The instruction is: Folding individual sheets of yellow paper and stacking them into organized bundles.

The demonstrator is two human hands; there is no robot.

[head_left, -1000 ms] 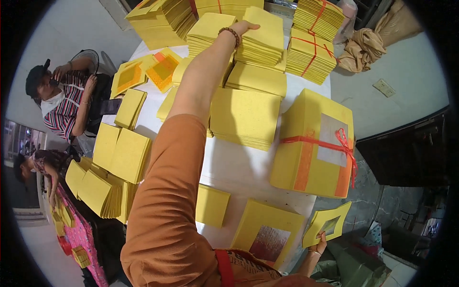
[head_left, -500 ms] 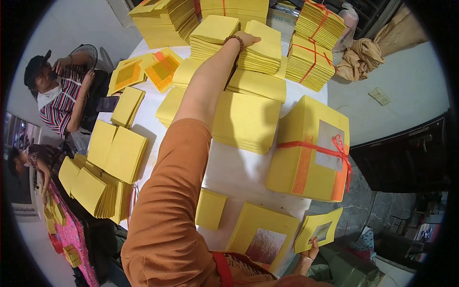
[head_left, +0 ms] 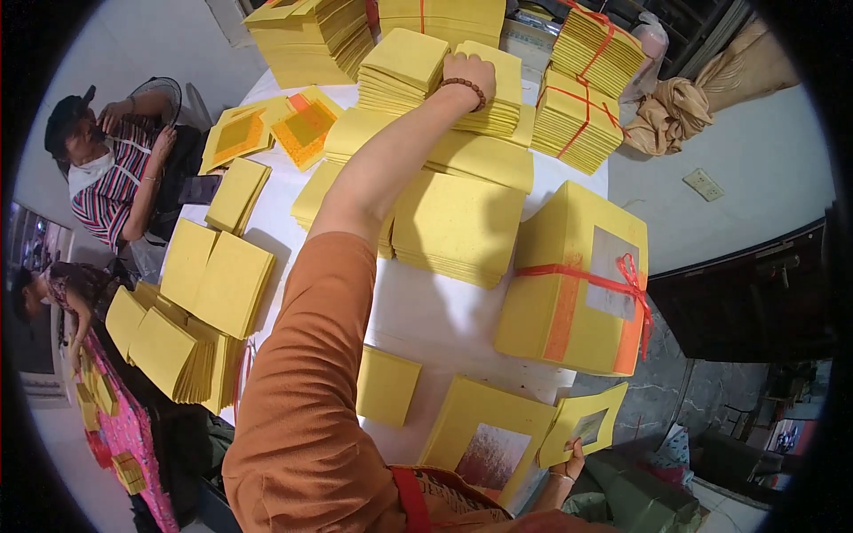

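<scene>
My left arm stretches across the table, and my left hand [head_left: 469,73] rests on a far stack of yellow paper [head_left: 503,89]. Its fingers are curled with the knuckles up; whatever they pinch, if anything, is hidden. Directly beside that hand is another yellow paper stack [head_left: 404,62]. Low at the right, my right hand [head_left: 567,464] grips a thin yellow paper bundle [head_left: 608,410] bearing a grey panel. The bundle is close to a larger yellow pad [head_left: 444,435] with a grey-and-brown panel. Left of this pad lies a small yellow stack [head_left: 389,386].
A big yellow paper block [head_left: 555,293] tied with red ribbon stands at the right. Red-tied bundles [head_left: 577,120] are piled behind it. More yellow stacks [head_left: 218,280] line the table's left side. One person [head_left: 115,169] sits at the left; another [head_left: 75,302] is beyond a pink-covered table.
My left hand has shifted slightly right, and its fingers have gone from stretched out to curled. My right hand and its paper bundle have moved a little left.
</scene>
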